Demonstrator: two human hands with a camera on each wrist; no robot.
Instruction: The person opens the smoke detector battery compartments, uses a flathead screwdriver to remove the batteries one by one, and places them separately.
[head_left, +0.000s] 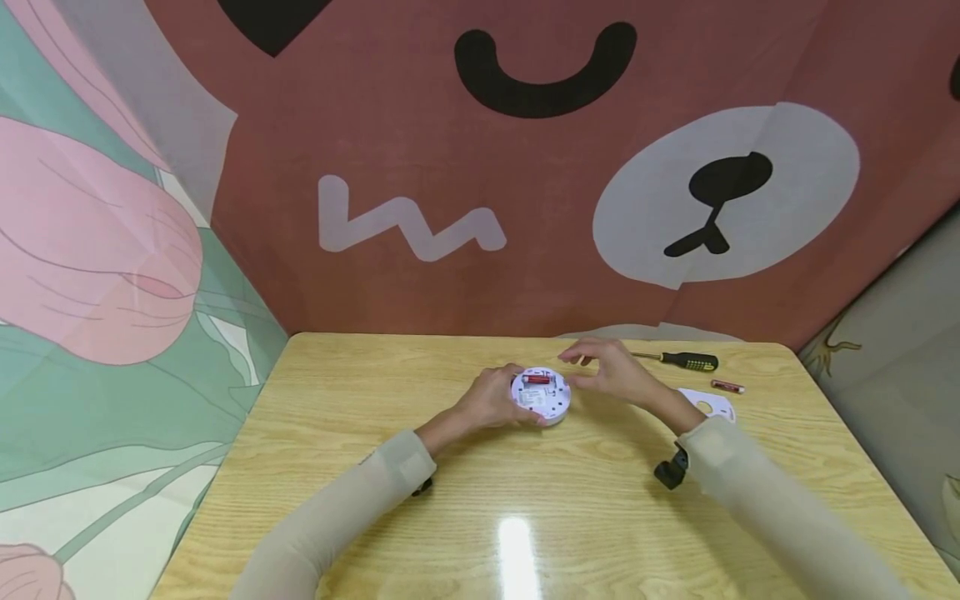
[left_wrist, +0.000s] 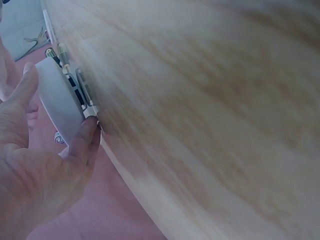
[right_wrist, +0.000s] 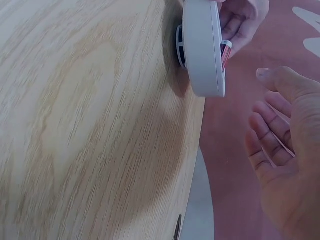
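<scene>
Head: from above, facing forward and down across the tabletop [head_left: 375, 500] — mid-distance.
Wrists: low, very close — each skims the wood.
Shared: white round device [head_left: 542, 396].

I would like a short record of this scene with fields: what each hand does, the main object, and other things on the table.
Main object: round white plastic device, lying back side up, with a red battery in its open compartment
Left hand: grips the device at its side
Right hand: hovers beside the device, fingers relaxed, holds nothing
Surface: light wooden table
Other things: black-and-yellow screwdriver, second red battery, flat white plastic cover, all at the right
</scene>
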